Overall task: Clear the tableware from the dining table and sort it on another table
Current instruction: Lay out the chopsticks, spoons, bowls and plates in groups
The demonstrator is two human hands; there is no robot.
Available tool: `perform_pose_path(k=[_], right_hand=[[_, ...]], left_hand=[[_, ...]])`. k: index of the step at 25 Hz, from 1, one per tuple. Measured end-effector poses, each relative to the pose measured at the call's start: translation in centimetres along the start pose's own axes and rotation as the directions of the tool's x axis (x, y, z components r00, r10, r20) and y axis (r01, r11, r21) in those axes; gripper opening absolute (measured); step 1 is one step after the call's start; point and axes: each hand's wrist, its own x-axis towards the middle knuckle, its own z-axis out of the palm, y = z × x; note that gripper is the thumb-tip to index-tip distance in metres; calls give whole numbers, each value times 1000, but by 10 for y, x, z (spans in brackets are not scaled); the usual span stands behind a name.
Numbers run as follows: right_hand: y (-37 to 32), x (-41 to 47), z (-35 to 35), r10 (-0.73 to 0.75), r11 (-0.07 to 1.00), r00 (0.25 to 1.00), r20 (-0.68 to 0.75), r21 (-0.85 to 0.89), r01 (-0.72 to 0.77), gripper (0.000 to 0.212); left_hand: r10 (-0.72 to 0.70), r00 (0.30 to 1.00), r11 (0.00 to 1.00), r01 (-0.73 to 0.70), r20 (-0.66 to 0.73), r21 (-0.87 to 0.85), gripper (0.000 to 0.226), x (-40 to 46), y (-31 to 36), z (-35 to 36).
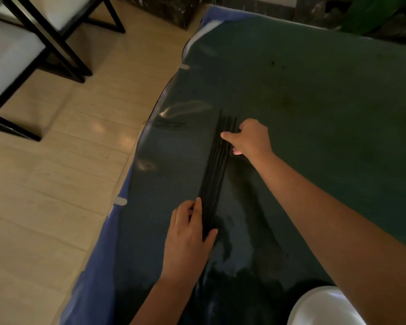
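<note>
Black chopsticks lie bundled on the dark tabletop, long axis running 7 to 1 o'clock. The left hand has its grip clamped on the near end. The right hand pinches the far end, thumb across the bundle.

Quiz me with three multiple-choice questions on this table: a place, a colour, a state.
1. Where is the white dish? A) at the near edge, on the right B) at the far edge C) on the floor
2. What colour are the chopsticks? A) red B) black C) white
3. How do the chopsticks lie? A) scattered B) upright in a cup C) bunched side by side on the table
Answers: 1 A, its rim shows at bottom right; 2 B, dark against the glass; 3 C, left hand and right hand hold opposite ends.
</note>
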Motion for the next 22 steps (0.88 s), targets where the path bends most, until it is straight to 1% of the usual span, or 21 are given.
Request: perform_pose_path(k=[2, 4, 6, 8, 9, 12, 14, 16, 19, 22], right_hand=[[-6, -4, 7, -68, 994, 998, -8, -84, 67, 41], [-8, -7, 15, -154, 970, 988, -24, -193, 147, 45], [-7, -9, 17, -204, 951, 978, -37, -243, 190, 44], [-7, -8, 17, -215, 948, 976, -41, -249, 198, 47], [-7, -8, 17, -219, 945, 975, -36, -256, 202, 50], [-7, -9, 18, -243, 939, 970, -16, -254, 231, 56], [-6, -9, 19, -258, 937, 966, -16, -249, 246, 55], [-6, -9, 19, -259, 938, 965, -23, -244, 246, 53], [-8, -7, 19, -222, 952, 975, -24, -220, 212, 52], [-10, -6, 16, -193, 966, 981, 14, -171, 193, 52]], left_hand=[[31, 999, 998, -32, -7, -48, 66, 1, 2, 2], [73, 997, 991, -70, 19, -115, 71, 0, -6, -2], [222, 971, 966, -207, 89, -152, 78, -1, -22, -10], [379, 914, 924, -363, 146, -122, 75, 4, -39, -18], [428, 891, 903, -418, 153, -96, 71, 9, -45, -22], [520, 832, 851, -523, 193, -36, 60, 24, -51, -26], [571, 790, 811, -586, 224, -2, 57, 29, -51, -24], [610, 765, 780, -626, 206, 13, 50, 34, -50, -20], [639, 752, 762, -647, 164, -5, 37, 40, -49, -15], [673, 712, 729, -685, 200, -12, 35, 46, -50, -17]])
